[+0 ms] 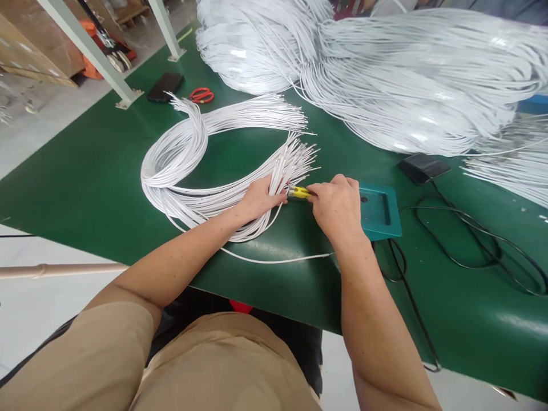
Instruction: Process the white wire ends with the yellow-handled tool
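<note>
My left hand (262, 198) is closed around white wires near their cut ends. These wires belong to a looped bundle (192, 160) lying on the green table. A small yellow tool (301, 192) with a silvery tip is pinched in the fingers of my right hand (337, 206). Its tip meets the wire ends beside my left thumb; I cannot make out its exact kind. One loose wire (278, 262) curves out below the bundle, its end near my right wrist. Behind my right hand lies a teal tray-like device (379, 211), partly covered by the hand.
Large piles of white wire (411, 74) fill the back of the green table (85, 165). Red-handled scissors (201, 95) and a black case (165, 87) lie at the back left, near a metal post (89, 51). A black device (423, 168) and black cables (471, 225) occupy the right.
</note>
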Demonstrator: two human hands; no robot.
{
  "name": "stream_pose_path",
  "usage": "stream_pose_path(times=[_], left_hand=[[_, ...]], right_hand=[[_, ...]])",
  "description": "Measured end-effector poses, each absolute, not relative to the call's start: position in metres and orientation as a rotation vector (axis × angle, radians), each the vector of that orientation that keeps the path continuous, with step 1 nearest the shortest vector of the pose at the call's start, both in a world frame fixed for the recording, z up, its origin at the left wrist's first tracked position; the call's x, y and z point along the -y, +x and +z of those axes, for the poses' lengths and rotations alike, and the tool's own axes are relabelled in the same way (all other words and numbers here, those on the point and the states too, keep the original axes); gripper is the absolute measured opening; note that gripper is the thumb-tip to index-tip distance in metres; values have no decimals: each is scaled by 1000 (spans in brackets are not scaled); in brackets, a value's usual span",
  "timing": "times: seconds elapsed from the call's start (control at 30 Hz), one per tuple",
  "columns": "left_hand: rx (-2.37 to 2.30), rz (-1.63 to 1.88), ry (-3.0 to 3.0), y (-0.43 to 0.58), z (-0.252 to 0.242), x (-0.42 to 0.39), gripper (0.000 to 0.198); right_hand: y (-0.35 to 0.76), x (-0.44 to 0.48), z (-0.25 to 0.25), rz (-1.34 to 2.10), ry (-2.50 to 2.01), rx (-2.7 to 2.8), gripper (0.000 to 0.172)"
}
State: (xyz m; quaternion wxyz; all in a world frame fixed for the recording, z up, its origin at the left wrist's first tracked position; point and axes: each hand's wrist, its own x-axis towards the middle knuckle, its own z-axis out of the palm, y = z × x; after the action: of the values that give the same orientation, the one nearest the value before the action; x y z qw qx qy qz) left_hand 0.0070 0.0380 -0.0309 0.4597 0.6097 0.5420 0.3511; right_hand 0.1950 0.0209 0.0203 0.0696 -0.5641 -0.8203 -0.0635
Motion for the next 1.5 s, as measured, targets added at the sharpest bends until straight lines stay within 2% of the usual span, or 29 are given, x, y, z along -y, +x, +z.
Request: stream_pose_path(times=[0.1,0.23,0.43,0.63,0.7,0.8,0.9,0.97,1.07,1.13,1.2,1.3,1.5], left_hand=[[-1306,856,1496,7,-29,-37,39],[-1247,833,1414,6,-22,-37,38],[-1179,939,1250,0,-13,-34,39],[-958,1081,1146,-4,-15,-31,44],[-942,1079,1111,-5,-14,-30,46],[-1031,1062,1079,-7,-12,-29,41],[-1141,1043,1105,-8,-13,-28,41],[-1142,1037,1147,-8,-13,-27,43],[-1091,1014,1205,-5,-14,-24,45],[-1083,980,1262,-3,-14,-22,42],[-1094,932,1321,0,-13,-20,40],[-1036,896,1282,3,-12,-16,37],[-866,1017,1046,8,-5,-14,34]], right_hand=[[201,-17,20,-267,-1709,2374,26],[212,-14,14,-442,-1901,2077,35],[209,-14,18,-344,-1807,2060,34],[167,4,27,223,-1072,2541,30],[154,10,25,204,-1018,2654,32],[147,17,25,318,-1235,2721,29],[154,17,30,1028,-1390,2614,25],[162,12,33,1382,-1410,2274,25],[170,1,33,1230,-1504,1678,20],[173,-6,31,1108,-1459,1467,16],[175,-10,28,1113,-1361,1373,21],[173,-11,25,1148,-1252,1287,19],[165,-8,23,1313,-1138,1259,16]])
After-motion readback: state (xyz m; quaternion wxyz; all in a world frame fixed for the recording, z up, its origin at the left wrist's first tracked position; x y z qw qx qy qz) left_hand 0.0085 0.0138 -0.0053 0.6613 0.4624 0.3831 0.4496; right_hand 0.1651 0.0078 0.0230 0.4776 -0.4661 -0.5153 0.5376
